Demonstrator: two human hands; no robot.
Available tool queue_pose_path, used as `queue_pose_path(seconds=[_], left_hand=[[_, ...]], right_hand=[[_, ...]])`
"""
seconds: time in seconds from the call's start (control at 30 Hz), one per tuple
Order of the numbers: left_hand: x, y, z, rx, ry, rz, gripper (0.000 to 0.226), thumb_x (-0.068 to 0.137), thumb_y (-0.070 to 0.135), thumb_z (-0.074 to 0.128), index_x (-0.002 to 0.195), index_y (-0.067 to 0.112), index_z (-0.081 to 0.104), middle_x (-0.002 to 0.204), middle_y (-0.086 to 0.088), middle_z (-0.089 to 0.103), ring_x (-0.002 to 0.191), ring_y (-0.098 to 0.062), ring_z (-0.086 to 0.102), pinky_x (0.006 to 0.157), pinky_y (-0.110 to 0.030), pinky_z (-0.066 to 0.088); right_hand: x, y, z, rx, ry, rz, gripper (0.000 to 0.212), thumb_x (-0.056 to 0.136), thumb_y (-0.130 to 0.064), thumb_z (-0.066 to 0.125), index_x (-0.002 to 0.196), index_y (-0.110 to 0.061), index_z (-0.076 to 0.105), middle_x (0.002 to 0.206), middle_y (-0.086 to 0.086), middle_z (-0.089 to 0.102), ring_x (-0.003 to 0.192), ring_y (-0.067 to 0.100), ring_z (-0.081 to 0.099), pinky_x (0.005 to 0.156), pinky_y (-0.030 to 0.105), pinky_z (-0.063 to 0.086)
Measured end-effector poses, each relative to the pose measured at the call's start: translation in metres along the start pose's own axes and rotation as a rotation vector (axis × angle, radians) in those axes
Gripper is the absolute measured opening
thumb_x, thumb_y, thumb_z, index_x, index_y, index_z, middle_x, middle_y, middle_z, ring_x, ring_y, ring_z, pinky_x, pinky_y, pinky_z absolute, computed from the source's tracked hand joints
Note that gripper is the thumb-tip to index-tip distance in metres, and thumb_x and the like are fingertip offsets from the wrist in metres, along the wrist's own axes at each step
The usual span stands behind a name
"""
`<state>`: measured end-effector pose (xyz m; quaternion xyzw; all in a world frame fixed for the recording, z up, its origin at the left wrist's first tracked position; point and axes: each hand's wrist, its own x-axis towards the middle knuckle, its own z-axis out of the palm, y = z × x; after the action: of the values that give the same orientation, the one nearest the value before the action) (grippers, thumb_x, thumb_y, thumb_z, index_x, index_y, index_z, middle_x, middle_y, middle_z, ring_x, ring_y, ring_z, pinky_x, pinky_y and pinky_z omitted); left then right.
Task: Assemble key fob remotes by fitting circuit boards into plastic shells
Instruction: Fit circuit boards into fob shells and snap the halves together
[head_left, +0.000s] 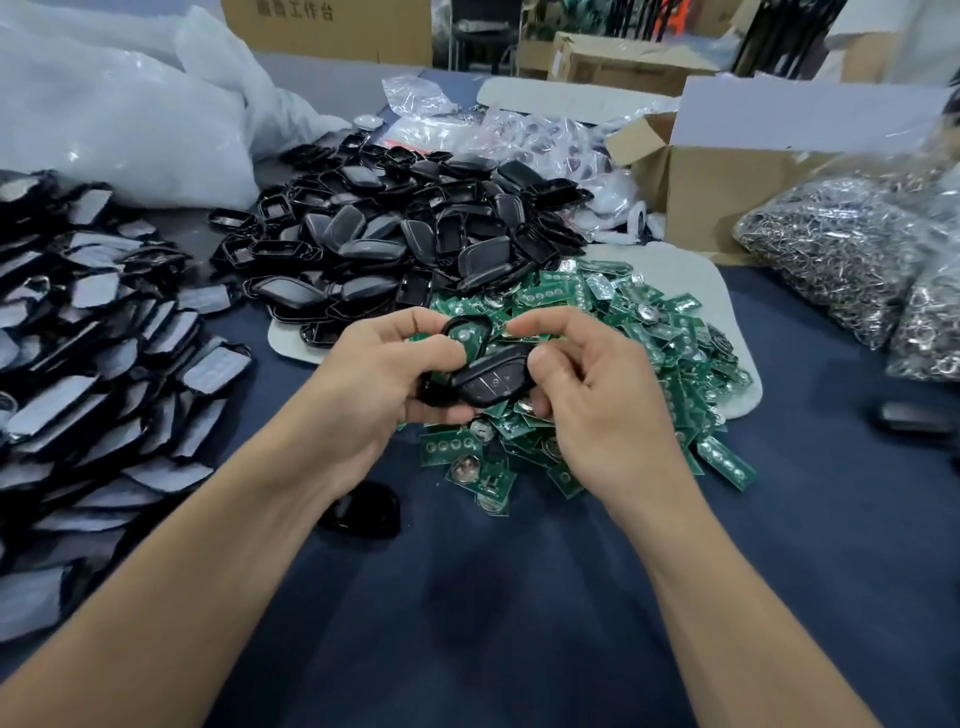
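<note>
My left hand (387, 384) grips a black plastic shell half (464, 332) with a green circuit board seated inside it. My right hand (587, 384) pinches a black button cover (488, 382), tilted against that shell. Both hands hover above a heap of green circuit boards (613, 358) with round coin cells. Behind the hands lies a large pile of black shells (415, 234). One finished black fob (363, 512) rests on the blue cloth under my left forearm.
A stack of black-edged grey pads (98, 364) fills the left. Bags of metal key rings (841, 254) and a cardboard box (727, 176) stand at the right. White plastic bags (114, 119) are at the back left. A dark object (914, 418) lies at the right edge.
</note>
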<state>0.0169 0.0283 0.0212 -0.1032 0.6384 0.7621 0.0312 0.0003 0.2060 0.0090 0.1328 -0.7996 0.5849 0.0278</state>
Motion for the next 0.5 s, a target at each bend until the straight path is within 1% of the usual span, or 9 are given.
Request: queue_pose_path(seconds=[0.07,0.1,0.17,0.2,0.3,0.37,0.4,0.5], left_hand=[[0.001,0.0,0.0,-0.034,-0.02,-0.013,0.012,0.093,-0.003,0.064,0.091,0.009,0.065,0.085,-0.012,0.074,0.068,-0.023,0.074,0.05,-0.027,0.058],[0.001,0.001,0.0,-0.052,-0.029,-0.019,0.011,0.093,-0.003,0.063,0.092,0.008,0.064,0.086,-0.012,0.073,0.068,-0.023,0.073,0.05,-0.026,0.058],[0.001,0.001,-0.001,-0.085,-0.037,-0.026,0.01,0.095,-0.002,0.062,0.093,0.008,0.062,0.083,-0.012,0.071,0.066,-0.022,0.072,0.051,-0.026,0.058],[0.001,0.001,-0.003,-0.097,-0.041,-0.028,0.009,0.096,-0.002,0.061,0.093,0.007,0.06,0.082,-0.013,0.07,0.065,-0.022,0.072,0.052,-0.026,0.058],[0.001,0.002,-0.005,-0.118,-0.053,-0.034,0.005,0.098,-0.001,0.058,0.096,0.004,0.059,0.086,-0.017,0.074,0.069,-0.022,0.074,0.055,-0.025,0.059],[0.0,0.002,-0.006,-0.11,-0.067,-0.044,0.007,0.099,0.0,0.058,0.096,0.003,0.063,0.089,-0.017,0.076,0.071,-0.022,0.075,0.056,-0.025,0.06],[0.0,0.002,-0.005,-0.106,-0.077,-0.048,0.009,0.1,0.0,0.057,0.096,0.003,0.065,0.091,-0.017,0.076,0.073,-0.021,0.075,0.058,-0.025,0.06],[0.0,0.002,-0.005,-0.101,-0.092,-0.05,0.012,0.099,0.0,0.057,0.101,-0.004,0.068,0.094,-0.017,0.077,0.076,-0.02,0.074,0.062,-0.026,0.061]], right_hand=[[0.0,0.001,0.0,-0.009,0.005,0.008,0.032,0.101,-0.006,0.052,0.098,-0.029,0.073,0.057,0.003,0.057,0.054,0.024,0.049,0.048,0.035,0.038],[-0.001,0.002,0.0,-0.003,0.014,0.017,0.032,0.101,-0.006,0.053,0.095,-0.029,0.075,0.056,0.001,0.058,0.052,0.019,0.05,0.048,0.033,0.039],[0.0,0.004,0.001,0.024,0.051,0.052,0.03,0.101,-0.008,0.054,0.093,-0.028,0.076,0.055,-0.005,0.059,0.049,0.009,0.05,0.048,0.026,0.039],[0.0,0.005,0.002,0.036,0.076,0.076,0.029,0.101,-0.01,0.054,0.094,-0.028,0.076,0.054,-0.005,0.06,0.049,0.007,0.05,0.049,0.026,0.04],[0.0,0.007,0.005,0.063,0.14,0.123,0.026,0.099,-0.016,0.053,0.096,-0.031,0.075,0.055,-0.005,0.063,0.049,0.007,0.053,0.052,0.034,0.043],[-0.001,0.008,0.008,0.072,0.183,0.139,0.024,0.097,-0.019,0.053,0.097,-0.035,0.071,0.058,-0.004,0.067,0.052,0.011,0.06,0.054,0.043,0.052],[-0.002,0.007,0.01,0.08,0.207,0.146,0.023,0.095,-0.021,0.053,0.097,-0.038,0.067,0.06,-0.003,0.069,0.054,0.012,0.062,0.056,0.046,0.055],[-0.005,0.005,0.014,0.091,0.252,0.145,0.018,0.092,-0.024,0.052,0.091,-0.042,0.054,0.066,-0.004,0.072,0.055,0.013,0.068,0.054,0.044,0.056]])
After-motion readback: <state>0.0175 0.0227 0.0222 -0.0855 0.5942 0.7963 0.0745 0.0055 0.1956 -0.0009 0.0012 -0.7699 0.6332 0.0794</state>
